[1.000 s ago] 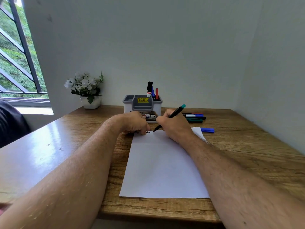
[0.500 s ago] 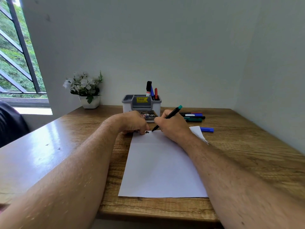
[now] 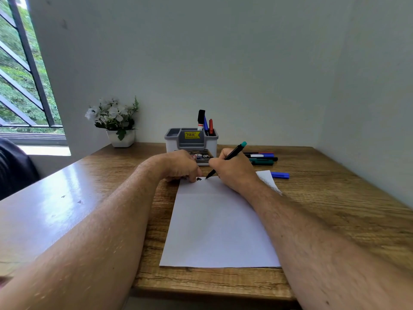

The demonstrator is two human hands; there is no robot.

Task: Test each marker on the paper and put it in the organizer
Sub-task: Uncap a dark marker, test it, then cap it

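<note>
A white sheet of paper (image 3: 219, 224) lies on the wooden desk. My right hand (image 3: 232, 168) grips a black marker with a teal end (image 3: 232, 154), its tip touching the paper's top edge beside a small dark scribble (image 3: 199, 179). My left hand (image 3: 181, 165) rests closed on the paper's top left corner; whether it holds anything I cannot see. Behind the hands stands the grey organizer (image 3: 192, 139) with three markers (image 3: 204, 123) upright in its right compartment. More markers (image 3: 261, 158) lie to the right of it, and a blue cap (image 3: 280, 175) lies near the paper's right corner.
A white pot of white flowers (image 3: 116, 124) stands at the back left of the desk (image 3: 335, 198). Walls close the back and right sides. A barred window (image 3: 20, 86) is at left. A dark object (image 3: 13, 168) sits beyond the desk's left edge.
The marker tip has shifted slightly left along the paper's top edge, closer to the scribble. My left hand has stayed in place.
</note>
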